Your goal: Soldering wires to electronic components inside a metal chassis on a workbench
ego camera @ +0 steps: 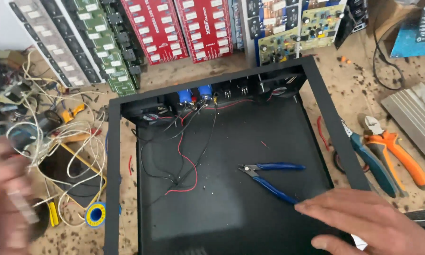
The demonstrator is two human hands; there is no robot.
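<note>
Head view: right hand [373, 222] is laid open beside blue-handled cutters [269, 177] inside black chassis [335, 127]; blurred left hand [7, 198] cannot be told open or closed

"Any packages, signs or screens near the hands?"

"None that I can make out. Only labels: small white rectangular ones in rows on the two red boards [182, 28], standing far beyond both hands at the top."

"Anything else labelled?"

"The green boards [104, 42] and a grey strip [49, 40], well above the blurred left hand [7, 198], carry the same pale rectangles in columns. Nothing labelled lies close to the right hand [368, 222]."
</note>
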